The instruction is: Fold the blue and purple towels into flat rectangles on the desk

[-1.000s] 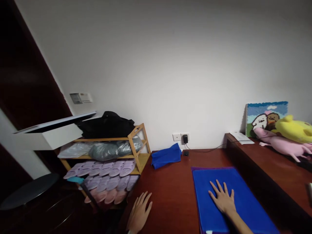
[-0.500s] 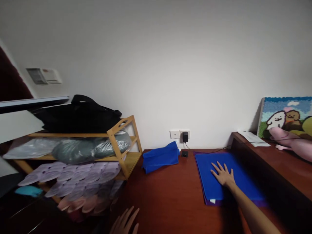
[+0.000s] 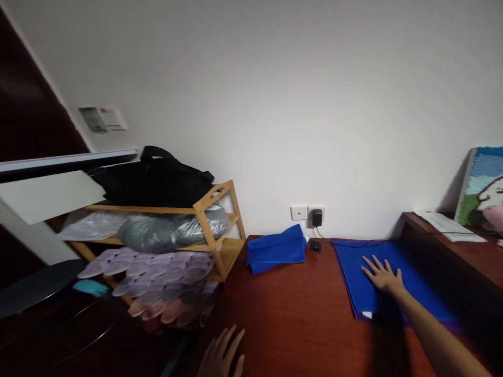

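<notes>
My right hand lies with spread fingers on a flat blue cloth at the right of the table. A purple layer shows along that cloth's left and front edges, with a small white tag at the front corner. Down at the lower edge of the view, my left hand is over the reddish-brown table, fingers apart and holding nothing. Farther back, a second, folded blue cloth sits near the wall, apart from both hands.
Left of the table stands a wooden rack with lilac and pink slippers, plastic-wrapped items and a black bag on top. A black plug adapter is in the wall socket. On the right, a raised ledge carries papers and a picture.
The view has turned left, so everything appears shifted rightward. My right hand stays spread on the flat blue cloth, and my left hand stays low over the table.
</notes>
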`<state>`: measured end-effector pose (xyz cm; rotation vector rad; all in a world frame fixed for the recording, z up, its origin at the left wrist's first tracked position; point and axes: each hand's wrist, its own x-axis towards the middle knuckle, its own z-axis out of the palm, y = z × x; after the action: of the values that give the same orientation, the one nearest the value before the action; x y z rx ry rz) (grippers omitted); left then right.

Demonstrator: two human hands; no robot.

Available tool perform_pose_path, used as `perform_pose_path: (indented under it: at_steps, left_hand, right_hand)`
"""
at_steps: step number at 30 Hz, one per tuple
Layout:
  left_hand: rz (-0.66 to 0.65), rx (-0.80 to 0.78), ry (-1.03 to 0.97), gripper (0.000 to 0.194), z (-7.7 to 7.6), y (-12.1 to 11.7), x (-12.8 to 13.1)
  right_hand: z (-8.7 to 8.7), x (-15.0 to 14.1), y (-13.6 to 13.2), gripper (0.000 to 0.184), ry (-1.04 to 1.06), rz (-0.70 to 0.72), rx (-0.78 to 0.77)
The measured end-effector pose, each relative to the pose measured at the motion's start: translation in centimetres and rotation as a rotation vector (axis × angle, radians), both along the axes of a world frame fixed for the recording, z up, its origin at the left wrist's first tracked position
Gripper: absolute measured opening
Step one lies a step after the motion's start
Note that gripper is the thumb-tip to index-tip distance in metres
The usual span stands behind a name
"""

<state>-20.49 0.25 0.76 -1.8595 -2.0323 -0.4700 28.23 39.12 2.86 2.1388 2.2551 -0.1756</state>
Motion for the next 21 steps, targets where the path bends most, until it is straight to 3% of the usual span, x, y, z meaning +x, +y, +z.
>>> perform_pose_path:
  at_steps: [2,4,7,9,12,14,17,21]
  left_hand:
    - [0.002,-0.011,-0.023,0.049,0.3,-0.2,0.4]
    - [0.002,-0.039,-0.069,0.048,0.2,-0.3,0.5]
    - [0.042,-0.099,-0.172,0.050,-0.2,-0.5,0.7]
    - [0.070,-0.139,-0.234,0.051,-0.5,-0.6,0.8]
    - [0.084,-0.180,-0.286,0.052,-0.8,-0.7,0.8]
    - [0.079,-0.204,-0.301,0.055,-1.0,-0.8,0.8]
    - [0.072,-0.221,-0.304,0.058,-1.1,-0.8,0.7]
    - [0.076,-0.198,-0.292,0.056,-0.4,-0.9,1.1]
  right_hand:
    - [0.8,-1.8,-1.3,0.059,-0.034,0.031,0.115]
    - [1.7,-5.4,-3.1,0.054,-0.011,0.180,0.246]
    - [2.9,-13.7,-6.5,0.052,0.129,0.502,0.245]
    - [3.5,-20.1,-8.7,0.060,0.213,0.646,0.201]
    - [3.9,-28.4,-11.5,0.067,0.229,0.611,0.074]
    - [3.8,-31.7,-13.2,0.067,0.214,0.531,0.007]
    - [2.9,-33.1,-16.0,0.065,0.198,0.487,0.035]
    - [0.5,-29.7,-21.4,0.060,0.212,0.558,0.127]
